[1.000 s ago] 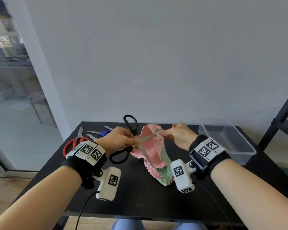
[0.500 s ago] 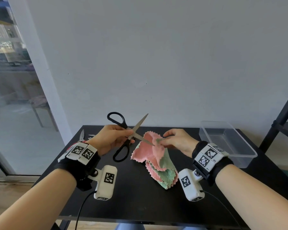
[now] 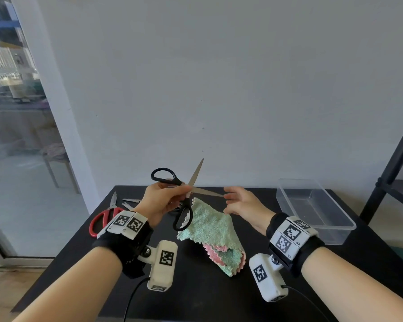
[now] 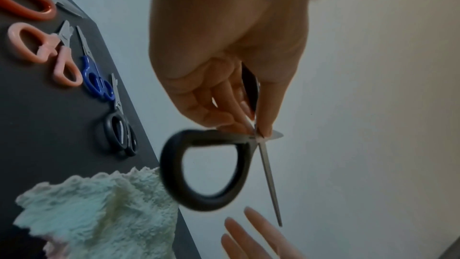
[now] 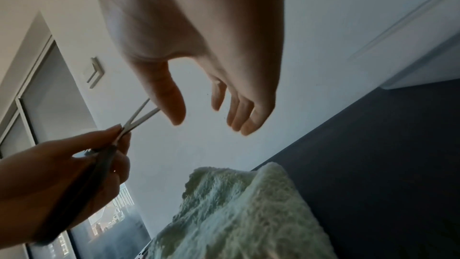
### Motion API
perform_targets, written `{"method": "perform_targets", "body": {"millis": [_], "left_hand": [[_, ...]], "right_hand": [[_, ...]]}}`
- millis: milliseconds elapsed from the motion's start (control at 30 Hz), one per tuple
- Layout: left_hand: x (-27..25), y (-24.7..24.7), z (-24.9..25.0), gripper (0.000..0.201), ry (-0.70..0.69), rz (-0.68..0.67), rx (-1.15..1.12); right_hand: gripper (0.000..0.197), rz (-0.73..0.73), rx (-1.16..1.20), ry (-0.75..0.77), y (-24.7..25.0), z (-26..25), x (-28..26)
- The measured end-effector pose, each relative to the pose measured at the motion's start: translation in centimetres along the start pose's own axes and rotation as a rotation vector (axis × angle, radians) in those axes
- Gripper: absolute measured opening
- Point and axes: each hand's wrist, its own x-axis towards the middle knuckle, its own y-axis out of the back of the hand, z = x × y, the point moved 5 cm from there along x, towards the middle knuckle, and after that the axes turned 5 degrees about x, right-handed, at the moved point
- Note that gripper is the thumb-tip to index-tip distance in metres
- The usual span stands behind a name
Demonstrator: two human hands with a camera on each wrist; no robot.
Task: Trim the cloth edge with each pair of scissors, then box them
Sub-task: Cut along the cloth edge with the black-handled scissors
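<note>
Large black-handled steel scissors: pinched at pivot by left hand, blades splayed, aloft over green-pink fleecy cloth. Rigid, sharp; best gripped by loops. Right hand spread, empty.

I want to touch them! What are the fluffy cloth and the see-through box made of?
The cloth looks like soft, fuzzy microfibre or terry, green and pink: its surface is tufted, its edge wavy. The box looks like clear, smooth plastic, since the table shows through it.
</note>
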Motion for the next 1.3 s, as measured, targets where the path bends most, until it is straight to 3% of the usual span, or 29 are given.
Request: {"method": "perform_targets", "body": {"millis": [67,200,333,433,600,833,1067,1300], "left_hand": [[0.1,-0.1,0.3,0.013,-0.017,0.038,-0.023],[0.4,-0.3,1.0,0.013,-0.023,0.053,-0.110],[0.7,-1.0,1.3,0.011,-0.034,0.044,-0.122],[0.7,-1.5,1.0,0.010,-0.039,0.035,-0.133],[0.8,-1.6,0.5,0.007,-0.015,0.020,-0.171],[0.7,-1.3,0.4,0.015,0.004,-0.015,-0.132],[1.1,1.4,1.0,0.013,0.005,0.085,-0.166],[0.5,0.0,1.1,0.024,-0.032,-0.075,-0.014]], "right_hand": [[0.050,0.064,0.006,0.070,0.2,-0.8,0.0],[0.009,0.215,0.036,0.196,0.5,-2.5,-0.3],[0.024,-0.045,0.089,0.166,-2.0,-3.2,-0.6],[0.021,-0.162,0.079,0.143,-3.5,-3.0,-0.6],[0.018,-0.072,-0.079,0.167,-3.7,-2.4,0.0],[0.015,-0.135,0.078,0.116,-3.9,-2.5,0.3],[0.018,-0.083,0.065,0.088,-2.2,-2.3,0.2],[0.017,-0.002,0.045,0.110,-0.2,-3.3,0.1]]}}
